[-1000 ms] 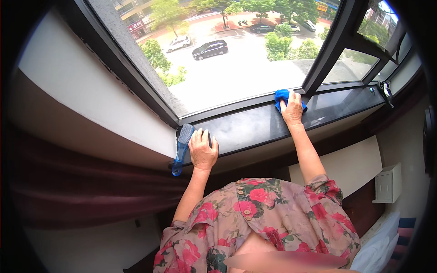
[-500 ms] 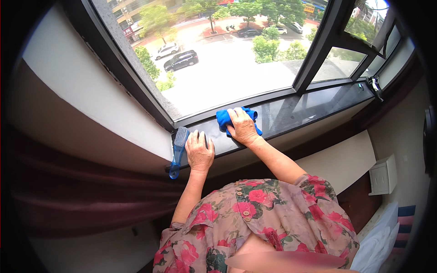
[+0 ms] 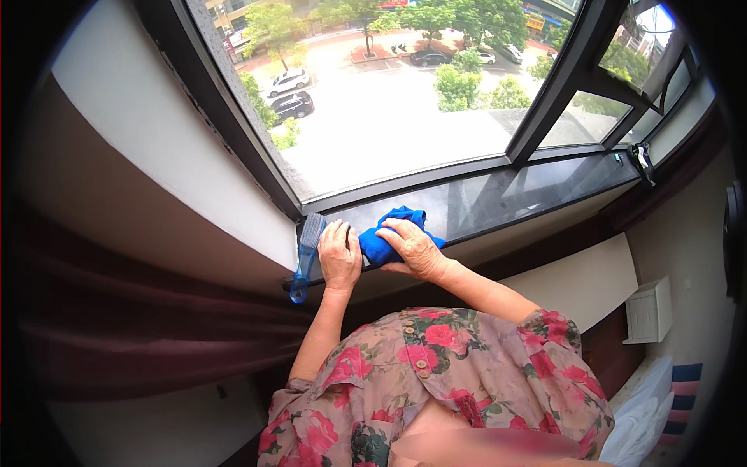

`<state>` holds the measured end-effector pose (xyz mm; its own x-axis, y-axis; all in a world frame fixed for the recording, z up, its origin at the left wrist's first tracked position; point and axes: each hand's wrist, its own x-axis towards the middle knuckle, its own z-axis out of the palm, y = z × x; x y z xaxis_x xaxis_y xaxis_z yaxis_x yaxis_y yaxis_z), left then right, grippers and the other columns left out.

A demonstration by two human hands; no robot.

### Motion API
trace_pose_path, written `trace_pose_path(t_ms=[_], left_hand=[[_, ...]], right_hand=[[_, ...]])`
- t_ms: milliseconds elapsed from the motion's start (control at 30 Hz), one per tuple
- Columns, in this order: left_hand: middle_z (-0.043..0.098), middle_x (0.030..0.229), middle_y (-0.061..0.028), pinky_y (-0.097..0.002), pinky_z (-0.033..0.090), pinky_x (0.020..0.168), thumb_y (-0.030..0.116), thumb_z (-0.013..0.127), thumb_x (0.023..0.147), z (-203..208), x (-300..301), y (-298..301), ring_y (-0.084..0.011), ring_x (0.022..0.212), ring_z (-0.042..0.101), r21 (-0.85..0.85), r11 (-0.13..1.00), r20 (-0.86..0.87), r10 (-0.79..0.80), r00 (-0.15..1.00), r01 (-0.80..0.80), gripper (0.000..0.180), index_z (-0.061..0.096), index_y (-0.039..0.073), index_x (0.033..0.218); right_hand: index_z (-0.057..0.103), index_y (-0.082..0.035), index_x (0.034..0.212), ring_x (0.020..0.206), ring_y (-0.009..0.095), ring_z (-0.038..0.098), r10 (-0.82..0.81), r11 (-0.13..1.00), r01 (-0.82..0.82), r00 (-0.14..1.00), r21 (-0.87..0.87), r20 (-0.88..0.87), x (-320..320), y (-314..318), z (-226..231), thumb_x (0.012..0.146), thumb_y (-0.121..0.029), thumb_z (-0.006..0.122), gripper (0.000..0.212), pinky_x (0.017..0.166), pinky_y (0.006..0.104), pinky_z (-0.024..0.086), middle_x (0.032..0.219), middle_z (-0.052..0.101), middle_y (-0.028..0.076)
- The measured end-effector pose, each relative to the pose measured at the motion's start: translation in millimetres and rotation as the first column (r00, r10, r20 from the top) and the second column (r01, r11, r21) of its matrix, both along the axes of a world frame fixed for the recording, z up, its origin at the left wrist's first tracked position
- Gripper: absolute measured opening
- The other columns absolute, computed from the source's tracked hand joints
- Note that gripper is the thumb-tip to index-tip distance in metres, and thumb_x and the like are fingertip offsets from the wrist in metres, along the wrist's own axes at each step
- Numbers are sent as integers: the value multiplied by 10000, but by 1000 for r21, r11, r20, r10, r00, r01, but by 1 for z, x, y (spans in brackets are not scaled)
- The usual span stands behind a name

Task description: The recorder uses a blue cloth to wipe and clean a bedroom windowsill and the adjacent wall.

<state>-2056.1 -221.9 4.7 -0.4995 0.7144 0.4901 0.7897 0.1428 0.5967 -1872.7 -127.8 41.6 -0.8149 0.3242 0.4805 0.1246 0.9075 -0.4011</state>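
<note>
A bunched blue cloth [image 3: 379,243] lies on the dark, glossy windowsill [image 3: 467,204]. Closed over it and pressing it down is my right hand [image 3: 415,251], near the sill's front edge. My left hand [image 3: 339,255] rests flat on the left end of the sill, fingers stretched out, with nothing in it. Between that hand and the wall, a brush [image 3: 306,257] with a clear blue handle and pale grey bristles lies bristles up, its handle end reaching past the sill's front edge.
Dark window frame [image 3: 412,180] borders the sill at the back. Small dark and white items [image 3: 641,162] sit at the sill's far right end. A maroon curtain [image 3: 156,327] hangs at left. At right stand a white cabinet [image 3: 647,313] and a bed [image 3: 646,405].
My right hand has drawn the blue cloth toward me and slightly left, closer to my left hand. The left hand and the brush stay nearly in place.
</note>
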Motion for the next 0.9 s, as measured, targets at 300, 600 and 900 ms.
trace_pose_path(t_ms=[300, 600, 900], left_hand=[[663, 1199, -195, -456, 441, 1041, 225, 591, 984, -1, -4, -4, -364, 1176, 586, 56, 998, 34, -25, 999, 23, 292, 703, -21, 1095], [705, 1152, -154, -349, 507, 954, 310, 381, 1091, 5, -15, -16, -267, 1091, 659, 323, 946, 479, -163, 863, -1, 465, 697, -31, 1112], [680, 1220, -169, -350, 500, 978, 437, 226, 1101, 4, -17, -22, -267, 1138, 642, 430, 900, 500, -300, 813, 68, 661, 674, -43, 1181]], right_hand=[[601, -86, 1240, 1124, 353, 616, -27, 992, 33, 998, 124, -51, 34, 12, -8, 612, -121, 860, 680, 975, 442, 504, 1240, 599, 153], [607, -64, 1202, 1095, 362, 626, -48, 977, 58, 997, 205, -52, 34, 13, -9, 610, -78, 835, 634, 950, 447, 522, 1208, 599, 173], [600, -72, 1189, 1047, 340, 615, 45, 983, -31, 996, 183, -73, -39, -22, -11, 679, -71, 744, 530, 906, 421, 517, 1156, 562, 165]])
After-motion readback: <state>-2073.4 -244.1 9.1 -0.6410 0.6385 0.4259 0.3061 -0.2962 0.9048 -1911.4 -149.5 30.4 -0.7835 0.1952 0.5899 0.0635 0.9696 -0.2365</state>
